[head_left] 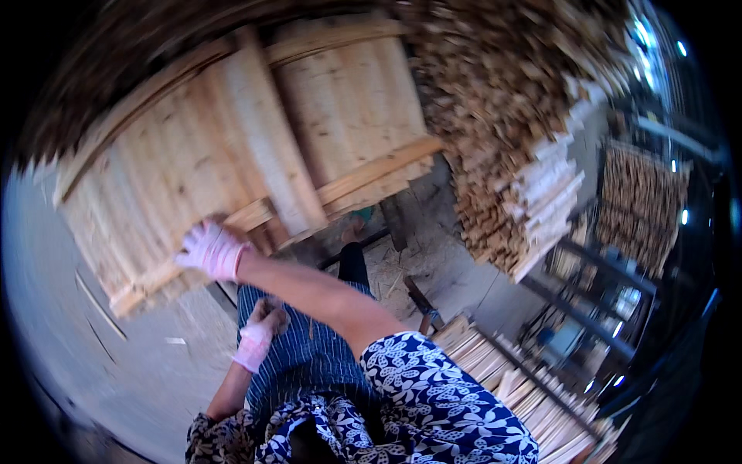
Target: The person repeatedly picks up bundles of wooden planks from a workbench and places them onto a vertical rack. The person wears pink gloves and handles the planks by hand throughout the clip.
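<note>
My right hand (211, 250), in a pale pink glove, reaches across to the left on a bare forearm. Its bent fingers lie at the near edge strip of a plank-topped wooden bench (182, 166); whatever is under them is hidden. Short wooden pieces (259, 220) lie just right of that hand, beside a raised board (270, 139) that divides the bench top. My left hand (260, 332), gloved too, is held low before my striped apron (297, 363). Its fingers are curled in, and what they may hold cannot be made out.
A tall stack of wooden strips (495, 131) rises beyond the bench to the right. More strips lie in a rack (502, 371) at my right side. Another stack (641, 205) stands farther right. Thin offcuts (100, 309) lie on the floor at left.
</note>
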Action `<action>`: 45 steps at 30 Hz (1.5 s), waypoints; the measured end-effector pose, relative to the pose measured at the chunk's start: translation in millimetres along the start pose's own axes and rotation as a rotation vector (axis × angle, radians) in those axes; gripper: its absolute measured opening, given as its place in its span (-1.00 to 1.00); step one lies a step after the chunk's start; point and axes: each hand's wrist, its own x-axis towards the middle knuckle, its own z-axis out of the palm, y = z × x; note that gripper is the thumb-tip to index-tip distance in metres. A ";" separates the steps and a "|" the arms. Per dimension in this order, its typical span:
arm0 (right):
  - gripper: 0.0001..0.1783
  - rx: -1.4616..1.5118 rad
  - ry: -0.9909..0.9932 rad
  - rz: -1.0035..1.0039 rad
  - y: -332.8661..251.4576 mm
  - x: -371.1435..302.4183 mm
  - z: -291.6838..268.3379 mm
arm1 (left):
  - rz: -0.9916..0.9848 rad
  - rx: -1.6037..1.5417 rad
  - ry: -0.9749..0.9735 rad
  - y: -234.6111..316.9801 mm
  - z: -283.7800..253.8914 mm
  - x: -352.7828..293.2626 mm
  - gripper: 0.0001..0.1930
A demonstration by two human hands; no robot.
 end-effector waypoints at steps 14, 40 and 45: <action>-0.42 -0.147 1.254 1.663 152.7 -716.4 -164.7 | 0.235 1.329 -0.772 -6.7 450.1 75.9 -0.34; 0.21 0.716 1.586 2.052 225.1 -888.3 -268.9 | 0.412 1.578 -0.312 -153.9 890.5 199.1 0.18; 0.13 0.637 1.623 1.899 185.3 -843.0 -250.8 | 0.422 1.290 -0.505 -164.5 809.9 223.4 0.16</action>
